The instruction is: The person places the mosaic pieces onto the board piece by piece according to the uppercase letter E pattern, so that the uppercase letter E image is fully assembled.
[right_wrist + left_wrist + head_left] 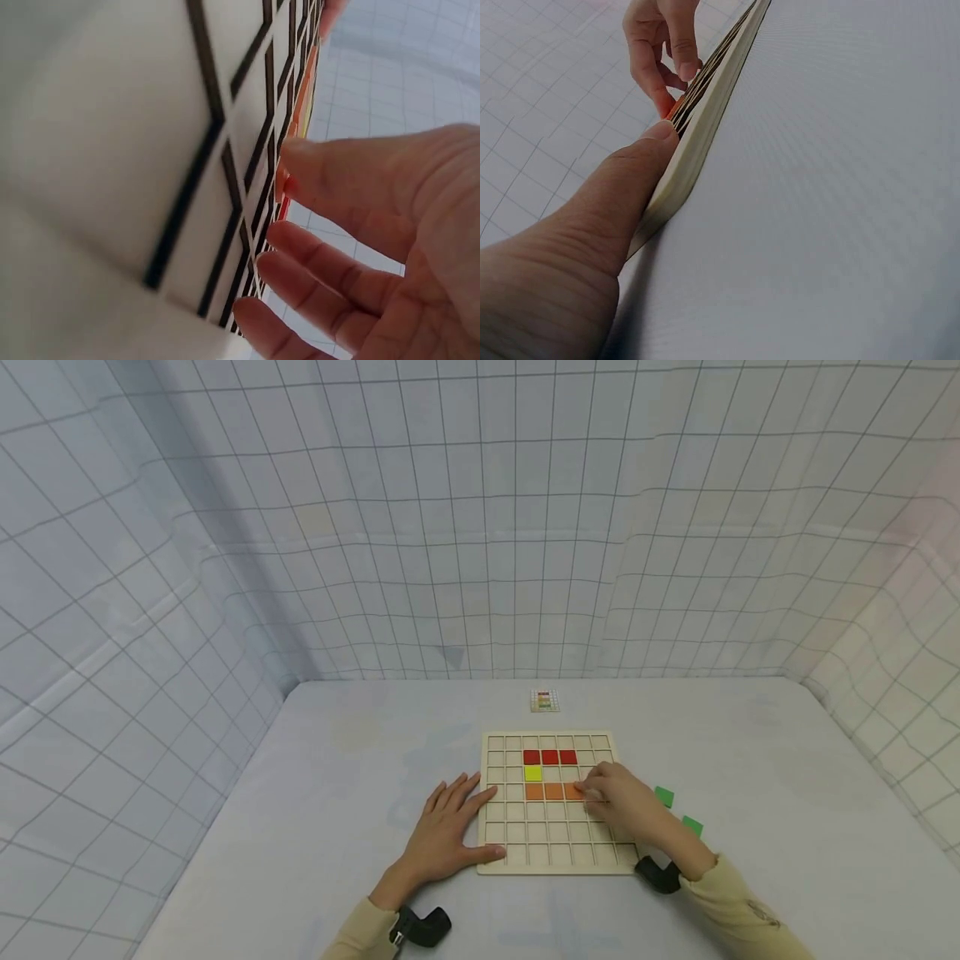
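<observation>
The left hand (442, 835) lay flat with fingers straight, its thumb against the near left edge of the wooden grid board (498, 835). The right hand (626, 806) pinched an orange tile (573, 791) at its fingertips in a middle row. Beyond the fingers stretched a pale tabletop (360, 752), then gridded fabric walls (480, 527).

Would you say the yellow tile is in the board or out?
In: the yellow tile sits in a cell of the wooden board.
</observation>
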{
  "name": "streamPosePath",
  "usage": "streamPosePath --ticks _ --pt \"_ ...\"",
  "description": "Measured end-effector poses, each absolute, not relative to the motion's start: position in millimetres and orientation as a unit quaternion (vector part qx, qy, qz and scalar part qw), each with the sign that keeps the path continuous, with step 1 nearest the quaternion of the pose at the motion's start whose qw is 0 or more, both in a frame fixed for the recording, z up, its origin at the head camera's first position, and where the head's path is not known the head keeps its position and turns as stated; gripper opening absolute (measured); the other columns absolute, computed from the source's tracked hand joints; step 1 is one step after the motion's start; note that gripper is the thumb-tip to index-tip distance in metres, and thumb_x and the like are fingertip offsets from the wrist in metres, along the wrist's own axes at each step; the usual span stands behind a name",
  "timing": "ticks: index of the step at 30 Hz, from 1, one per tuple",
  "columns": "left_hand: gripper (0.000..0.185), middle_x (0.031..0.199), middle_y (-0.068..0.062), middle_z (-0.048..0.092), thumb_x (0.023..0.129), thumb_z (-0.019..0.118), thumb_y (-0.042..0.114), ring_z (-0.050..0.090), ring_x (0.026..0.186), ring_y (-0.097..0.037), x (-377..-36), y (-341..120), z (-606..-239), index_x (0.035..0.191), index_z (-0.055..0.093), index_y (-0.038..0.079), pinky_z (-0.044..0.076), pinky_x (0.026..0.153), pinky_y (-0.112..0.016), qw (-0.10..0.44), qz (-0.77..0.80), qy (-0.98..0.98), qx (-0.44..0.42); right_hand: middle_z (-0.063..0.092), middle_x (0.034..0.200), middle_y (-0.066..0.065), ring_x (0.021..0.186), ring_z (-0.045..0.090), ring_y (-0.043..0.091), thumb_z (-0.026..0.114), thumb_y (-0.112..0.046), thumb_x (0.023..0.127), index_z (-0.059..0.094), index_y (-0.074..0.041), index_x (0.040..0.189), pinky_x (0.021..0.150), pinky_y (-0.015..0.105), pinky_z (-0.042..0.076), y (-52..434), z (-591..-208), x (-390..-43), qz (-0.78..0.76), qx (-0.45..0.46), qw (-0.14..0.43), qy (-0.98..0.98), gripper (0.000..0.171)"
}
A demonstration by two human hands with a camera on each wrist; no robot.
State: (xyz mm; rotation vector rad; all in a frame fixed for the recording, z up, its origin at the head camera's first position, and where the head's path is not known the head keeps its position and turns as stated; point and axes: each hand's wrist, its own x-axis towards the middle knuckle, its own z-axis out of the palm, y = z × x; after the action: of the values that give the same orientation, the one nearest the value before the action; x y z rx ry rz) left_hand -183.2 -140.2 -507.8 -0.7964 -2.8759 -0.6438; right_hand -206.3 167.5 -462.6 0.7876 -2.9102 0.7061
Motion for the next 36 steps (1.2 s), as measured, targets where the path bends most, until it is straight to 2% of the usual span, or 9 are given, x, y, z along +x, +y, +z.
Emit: streamPosePath --ticks 3,7,10,15,19,25,28,36 --pt "0.087 0.154 -0.003 0.024 0.077 0.054 0.074 0.012 0.142 -0.021 -183.9 -140.4 -508.4 0.147 0.038 0.024 0.005 0.112 -0.044 0.042 -0.209 -0.942 -0.26 0.06 0.102 0.003 0.094 0.054 0.02 0.071 -0.011 0.085 0.071 -0.002 0.107 0.075 0.034 0.049 175.8 -464.8 -200.2 0.229 0.296 0.03 -0.927 0.023" --pt "0.088 0.155 -0.003 0.024 0.077 0.054 0.074 0.012 0.142 -0.022 -184.9 -140.8 -508.8 0.147 0.038 0.024 0.005 0.112 -0.044 0.042 -0.21 -0.942 -0.259 0.061 0.104 0.002 0.095 0.057 0.021 0.068 -0.007 0.088 0.071 -0.005 0.103 0.077 0.036 0.05 187.5 -464.5 -192.7 0.262 0.322 0.032 -0.909 0.016" --pt "0.088 0.155 -0.003 0.023 0.078 0.055 0.074 0.012 0.142 -0.022 -185.6 -141.4 -509.3 0.147 0.038 0.024 0.004 0.112 -0.044 0.043 -0.21 -0.941 -0.26 0.061 0.105 0.001 0.093 0.058 0.018 0.067 -0.005 0.088 0.071 -0.007 0.102 0.075 0.035 0.051 198.2 -461.6 -187.8 0.286 0.309 0.039 -0.906 0.015" --pt "0.087 0.155 -0.003 0.023 0.078 0.055 0.073 0.012 0.142 -0.021 -186.1 -142.3 -511.1 0.147 0.038 0.024 0.004 0.112 -0.044 0.046 -0.21 -0.941 -0.261 0.063 0.097 -0.004 0.088 0.06 0.016 0.072 -0.008 0.085 0.071 -0.012 0.094 0.072 0.036 0.051 217.0 -455.6 -182.1 0.275 0.244 0.065 -0.928 0.01" --pt "0.087 0.155 -0.003 0.023 0.078 0.055 0.073 0.012 0.142 -0.022 -186.3 -142.4 -511.0 0.147 0.038 0.024 0.005 0.112 -0.045 0.046 -0.212 -0.941 -0.26 0.061 0.091 -0.007 0.084 0.058 0.016 0.075 -0.018 0.083 0.07 -0.014 0.091 0.07 0.036 0.049 232.9 -453.3 -178.2 0.264 0.191 0.056 -0.944 0.01" --pt "0.087 0.155 -0.003 0.024 0.078 0.056 0.073 0.013 0.142 -0.023 -186.4 -142.2 -510.0 0.147 0.038 0.024 0.005 0.112 -0.045 0.044 -0.212 -0.941 -0.259 0.055 0.085 -0.007 0.073 0.048 0.011 0.081 -0.035 0.074 0.064 -0.016 0.088 0.061 0.028 0.042 250.9 -455.8 -172.5 0.246 0.168 0.021 -0.954 0.028" --pt "0.087 0.154 -0.004 0.024 0.077 0.057 0.072 0.014 0.142 -0.023 -186.2 -142.0 -509.7 0.147 0.039 0.023 0.005 0.112 -0.045 0.045 -0.215 -0.94 -0.259 0.052 0.083 -0.007 0.07 0.045 0.011 0.083 -0.037 0.071 0.064 -0.017 0.087 0.059 0.026 0.039 253.2 -457.8 -170.4 0.247 0.158 -0.003 -0.956 0.032" --pt "0.088 0.154 -0.003 0.024 0.077 0.056 0.074 0.013 0.142 -0.021 -186.5 -141.3 -510.2 0.147 0.039 0.024 0.005 0.112 -0.045 0.043 -0.217 -0.94 -0.258 0.052 0.082 -0.006 0.07 0.045 0.011 0.08 -0.037 0.075 0.065 -0.017 0.087 0.059 0.027 0.04 249.6 -460.5 -168.6 0.25 0.151 -0.014 -0.956 0.028"
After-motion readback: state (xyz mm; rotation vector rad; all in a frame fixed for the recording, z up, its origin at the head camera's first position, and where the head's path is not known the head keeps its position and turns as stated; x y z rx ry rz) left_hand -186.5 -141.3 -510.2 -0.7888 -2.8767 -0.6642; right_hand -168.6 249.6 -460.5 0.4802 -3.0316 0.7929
